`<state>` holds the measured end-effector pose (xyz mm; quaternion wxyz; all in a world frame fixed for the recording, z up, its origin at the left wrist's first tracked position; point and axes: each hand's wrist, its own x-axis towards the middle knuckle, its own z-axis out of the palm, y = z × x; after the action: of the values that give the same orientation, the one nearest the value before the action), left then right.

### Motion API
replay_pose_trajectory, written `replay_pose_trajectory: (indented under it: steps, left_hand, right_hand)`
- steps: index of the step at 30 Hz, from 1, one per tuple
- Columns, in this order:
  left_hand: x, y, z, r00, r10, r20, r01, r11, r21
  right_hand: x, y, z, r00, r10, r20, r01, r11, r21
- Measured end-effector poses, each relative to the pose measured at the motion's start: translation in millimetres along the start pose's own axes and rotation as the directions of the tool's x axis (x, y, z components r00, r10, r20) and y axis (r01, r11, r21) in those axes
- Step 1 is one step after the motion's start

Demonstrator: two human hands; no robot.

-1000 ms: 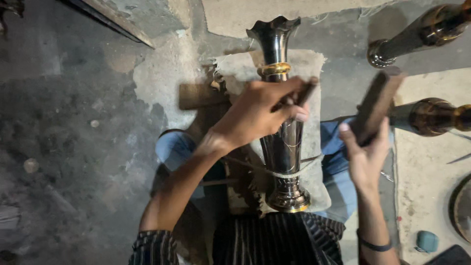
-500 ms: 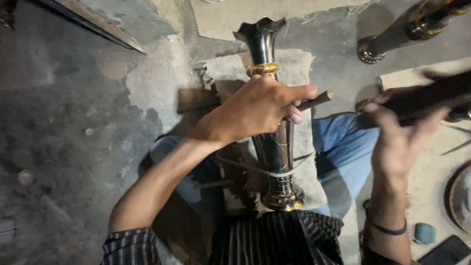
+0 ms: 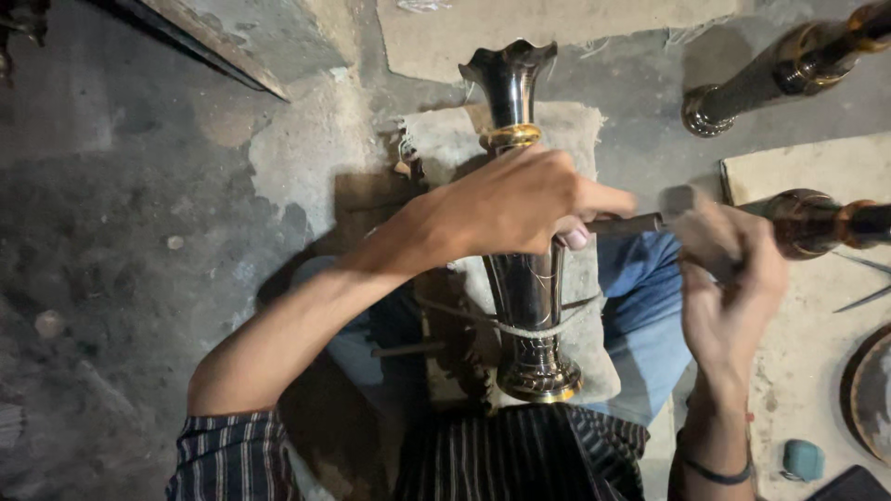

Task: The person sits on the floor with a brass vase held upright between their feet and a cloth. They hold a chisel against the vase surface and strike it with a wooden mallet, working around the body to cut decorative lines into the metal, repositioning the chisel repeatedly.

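Note:
A tall dark metal vase (image 3: 531,288) with a gold band and fluted mouth lies along my lap on a pale cloth pad (image 3: 445,139), tied down by a cord (image 3: 543,329). My left hand (image 3: 520,204) rests over its middle and grips a thin metal punch (image 3: 626,224) that points to the right. My right hand (image 3: 733,288), blurred by motion, is closed on a dark striking block (image 3: 680,199) whose head sits at the outer end of the punch.
Two similar dark vases lie on the ground at the upper right (image 3: 780,74) and right (image 3: 817,223), the latter on a pale slab (image 3: 807,167). A round metal plate (image 3: 868,390), thin pointed tools (image 3: 863,297) and a small teal object (image 3: 803,459) are at the right edge.
My right hand swung the striking block out to the right and then in to the punch's end. My left hand stayed on the vase with the punch.

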<state>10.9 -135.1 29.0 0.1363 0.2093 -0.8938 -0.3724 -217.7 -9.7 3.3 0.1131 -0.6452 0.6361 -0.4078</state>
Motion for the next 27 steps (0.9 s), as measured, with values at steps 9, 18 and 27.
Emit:
replay_pose_trajectory:
  steps: [9, 18, 27]
  left_hand:
    - [-0.1, -2.3, 1.4, 0.997, -0.016, 0.071, 0.012, 0.998, 0.056]
    - [-2.9, -6.1, 2.0, 0.998, 0.060, -0.028, -0.061, 0.998, -0.011]
    - [-12.5, -9.3, 7.6, 0.994, 0.097, -0.057, -0.098, 0.995, -0.019]
  right_hand:
    - [-27.7, 30.0, 10.3, 0.992, 0.097, -0.084, -0.064, 0.943, 0.328]
    - [-15.3, 13.1, -2.7, 0.999, 0.045, 0.022, -0.049, 0.972, 0.228]
    - [8.3, -3.7, -13.3, 0.988, 0.129, -0.085, -0.073, 0.875, 0.478]
